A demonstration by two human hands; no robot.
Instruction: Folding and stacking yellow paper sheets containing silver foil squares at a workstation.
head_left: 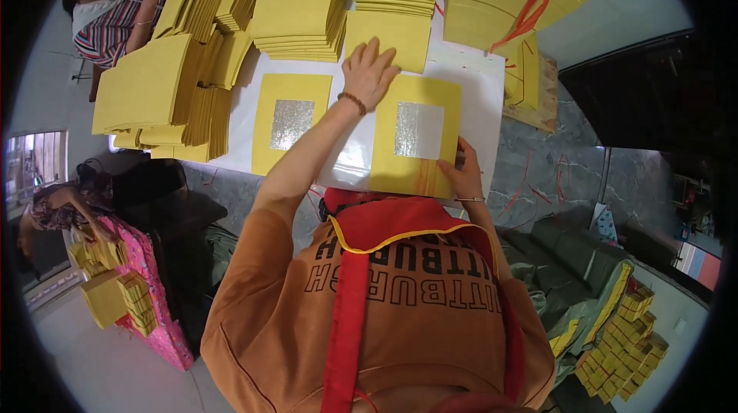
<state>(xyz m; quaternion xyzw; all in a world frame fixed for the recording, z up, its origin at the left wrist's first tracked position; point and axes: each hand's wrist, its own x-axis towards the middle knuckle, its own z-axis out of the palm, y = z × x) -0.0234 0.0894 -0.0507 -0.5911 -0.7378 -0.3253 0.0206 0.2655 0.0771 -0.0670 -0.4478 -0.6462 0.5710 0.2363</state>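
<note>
At the near edge of a white table [346, 165], a yellow sheet [419, 169] with a silvery patch [419, 130] is laid flat, its right edge met by the right hand [463, 173], thumb on top; whether it is firmly pinched cannot be told, the fingers being partly hidden. Beyond, the left hand [369, 75] is spread wide over a pile [403, 38], with nothing seen gripped. A second sheet [296, 86], similarly patched, is set apart to the left. Judging by the pose, the sheet is being positioned by its edge; a sure pinch there and a clear left palm seem called for next. Farther off, tall stacks [296, 21] are flanked by a co-worker [123, 9].
</note>
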